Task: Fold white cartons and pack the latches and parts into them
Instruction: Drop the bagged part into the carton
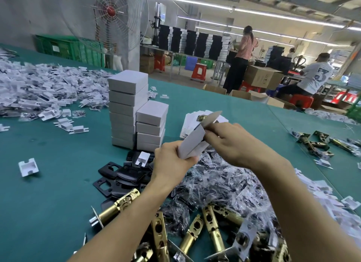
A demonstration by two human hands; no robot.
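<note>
White cardboard is filling our grip: we are holding a carton [192, 142] up over the green table [48, 203], just in front of the two stacks of finished cartons [129, 107]. Our left hand [172, 162] is curling round its lower end, fingers wrapped under the body. Our right hand [228, 142] is pinching the upper end, with thumb and fingertips closed on the card beside the open flap [214, 116], which is pointing up and away from us. Something brass is showing just under that flap. We cannot tell whether it is sitting in the carton or lying on the flat carton blanks [190, 121] behind it.

Below our wrists, clear bags [224, 185] of small dark parts are lying in a loose heap, touching a pile of black plates [121, 176] to the left. Brass latches [195, 228] are lying crosswise nearest to us, some under our forearms, and a few more are resting well apart at the right edge. White plastic inserts [39, 89] are spreading in a broad drift across the far left of the table, with one lying alone near the left edge.
</note>
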